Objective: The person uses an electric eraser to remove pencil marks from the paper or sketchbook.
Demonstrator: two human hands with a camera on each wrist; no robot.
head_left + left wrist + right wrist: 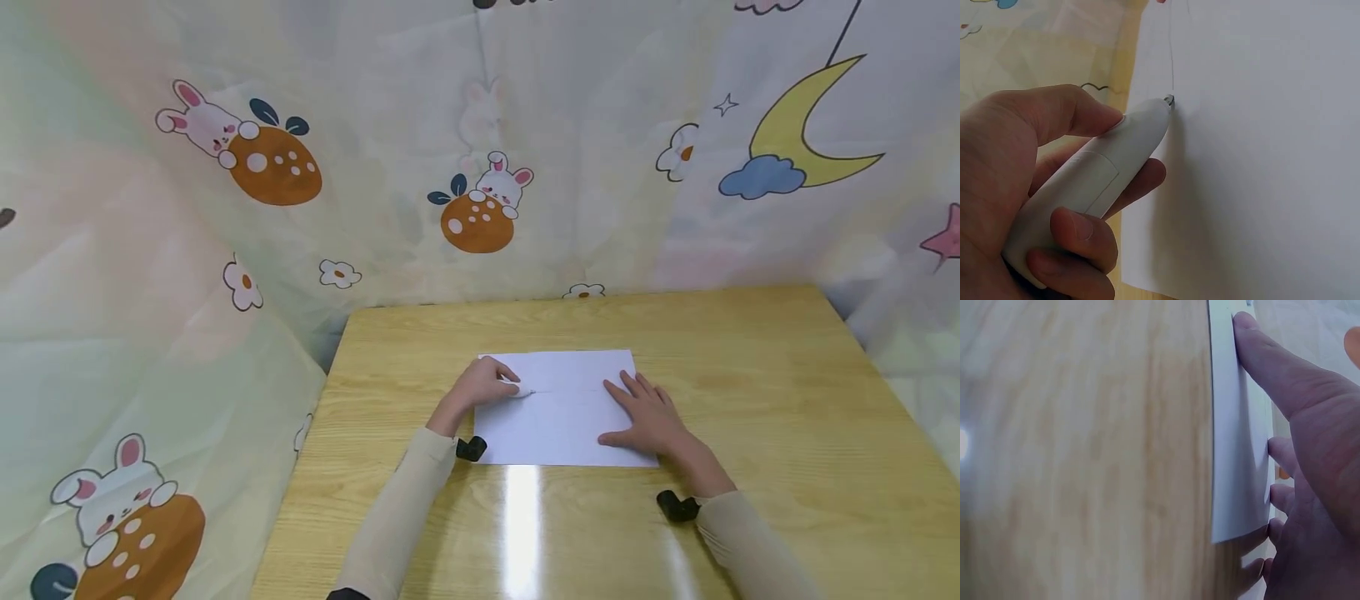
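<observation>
A white sheet of paper [558,429] lies on the wooden table. My left hand [483,382] grips a thick white pen-shaped tool [1107,156] over the sheet's left part, thumb and fingers curled round its barrel. Its small metal tip [1169,100] stands right at the paper's surface. From there a thin grey line [1171,50] runs across the sheet toward my right hand. That right hand [645,417] rests on the sheet's right end with fingers spread. In the right wrist view, its thumb [1272,359] lies along the paper near the front edge.
Wooden tabletop [405,350] surrounds the sheet. Behind and to the left hangs a patterned cloth [375,100] with printed rabbits and a moon. A black wrist device [471,449] sits by the left cuff, another [677,507] by the right.
</observation>
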